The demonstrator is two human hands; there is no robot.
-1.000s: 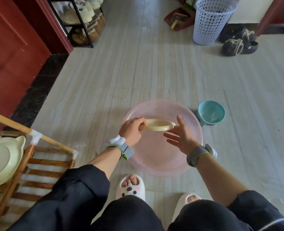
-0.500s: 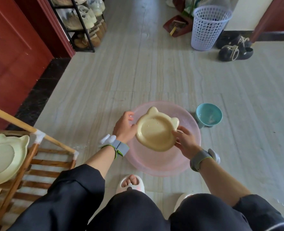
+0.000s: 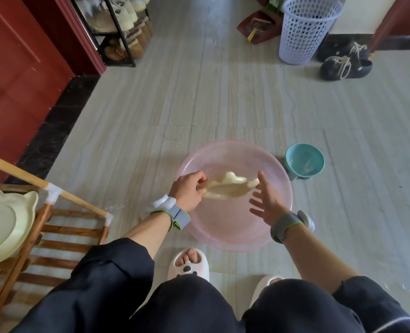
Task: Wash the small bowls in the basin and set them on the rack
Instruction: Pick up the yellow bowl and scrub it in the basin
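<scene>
A cream bowl with bear ears (image 3: 225, 188) hangs blurred over the pink basin (image 3: 232, 227) on the floor. My left hand (image 3: 189, 189) grips its left rim. My right hand (image 3: 265, 200) is spread just right of the bowl, fingers straight, thumb near the bowl's right edge. A teal bowl (image 3: 304, 162) stands on the floor right of the basin. A pale green bear-eared bowl (image 3: 4, 224) rests on the wooden rack (image 3: 55, 222) at the lower left.
A lavender mesh basket (image 3: 306, 30), black shoes (image 3: 343, 61) and a red dustpan (image 3: 256, 26) lie at the far end. A shoe shelf (image 3: 117, 27) stands beside the red door (image 3: 19, 68). My slippered feet (image 3: 189, 266) sit just below the basin.
The cream bowl has tipped from facing up to nearly edge-on and is blurred with motion. My right hand has let go of its rim and spread open.
</scene>
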